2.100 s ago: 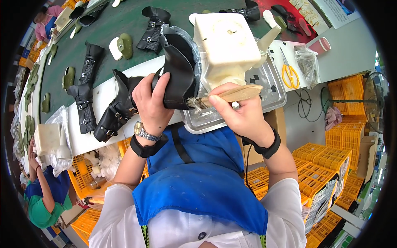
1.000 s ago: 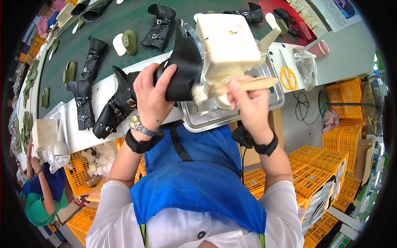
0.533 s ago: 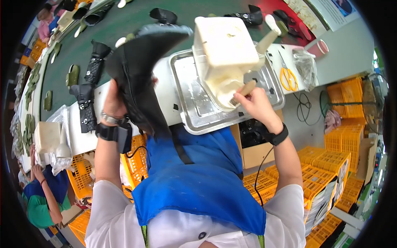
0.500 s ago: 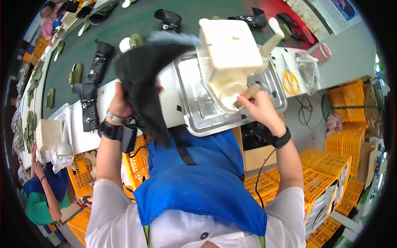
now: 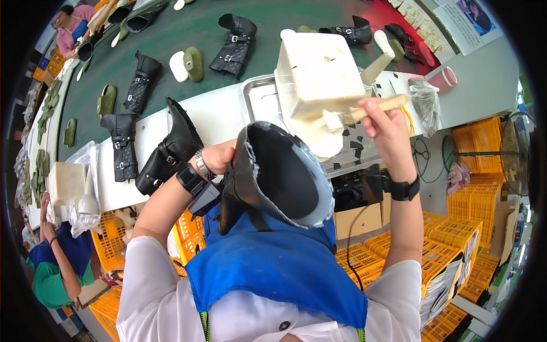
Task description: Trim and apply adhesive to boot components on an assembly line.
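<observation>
My left hand (image 5: 217,157) grips a black boot shaft (image 5: 236,185) in front of my blue apron. Its wide opening faces up toward me, and a pale whitish band runs along the inner rim. Between the fingers of my right hand (image 5: 388,134) is a wooden-handled brush (image 5: 393,103), its bristles coated in white paste. The bristles are over the white lip of a cream-coloured box-shaped container (image 5: 322,71), to the right of the boot's opening. Another black buckled boot (image 5: 176,139) lies on the white table edge, beside my left forearm.
The container stands in a metal tray (image 5: 256,85) holding small black scraps. Buckled boots (image 5: 235,48) and green shoe pieces (image 5: 194,64) lie on the green surface (image 5: 165,34) beyond. Yellow crates (image 5: 450,233) stand at right. A person in green (image 5: 54,282) works at left.
The held boot has come down and right, its opening now turned up toward me. My right hand has lifted the brush up and right. The second boot now shows beside my left forearm.
</observation>
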### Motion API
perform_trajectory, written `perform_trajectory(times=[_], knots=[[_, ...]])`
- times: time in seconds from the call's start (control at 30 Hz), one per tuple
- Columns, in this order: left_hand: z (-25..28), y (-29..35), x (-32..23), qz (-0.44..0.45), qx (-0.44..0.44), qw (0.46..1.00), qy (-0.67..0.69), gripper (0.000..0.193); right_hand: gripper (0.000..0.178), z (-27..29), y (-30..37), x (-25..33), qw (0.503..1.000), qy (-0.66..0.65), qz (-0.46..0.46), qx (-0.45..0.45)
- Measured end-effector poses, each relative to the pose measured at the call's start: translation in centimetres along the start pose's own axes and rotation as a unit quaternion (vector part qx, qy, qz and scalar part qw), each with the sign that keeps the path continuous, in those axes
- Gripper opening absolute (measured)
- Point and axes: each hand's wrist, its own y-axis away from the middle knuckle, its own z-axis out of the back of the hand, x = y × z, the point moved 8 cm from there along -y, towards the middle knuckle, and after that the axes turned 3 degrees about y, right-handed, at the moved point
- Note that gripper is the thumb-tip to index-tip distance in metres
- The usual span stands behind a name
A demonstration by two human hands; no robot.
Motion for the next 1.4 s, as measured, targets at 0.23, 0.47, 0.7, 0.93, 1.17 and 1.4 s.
perform_trajectory(times=[0.23,0.47,0.7,0.93,1.17,1.4], knots=[[-2.6,-1.9,1.6,0.071,0.084,0.991,0.069,0.088,0.017,-6.0,1.0,4.3,0.99,0.054,0.114,0.07],[-3.5,-1.4,0.1,0.14,0.027,0.99,-0.008,0.086,0.01,-8.6,2.8,6.3,0.922,0.264,0.26,0.109],[-4.8,-1.5,-1.7,0.151,0.001,0.986,-0.066,0.07,0.019,-9.3,2.3,6.7,0.877,0.406,0.219,0.132],[-4.8,-1.2,-2.1,0.134,-0.025,0.975,-0.176,0.058,0.024,-10.0,1.5,5.8,0.837,0.459,0.22,0.202],[-5.0,-1.0,-2.2,0.131,-0.04,0.972,-0.189,0.056,0.023,-9.2,1.0,7.5,0.912,0.353,0.148,0.151],[-5.0,-0.5,-3.4,0.114,-0.063,0.97,-0.206,0.049,0.02,-9.1,1.2,5.8,0.9,0.37,0.17,0.155]])
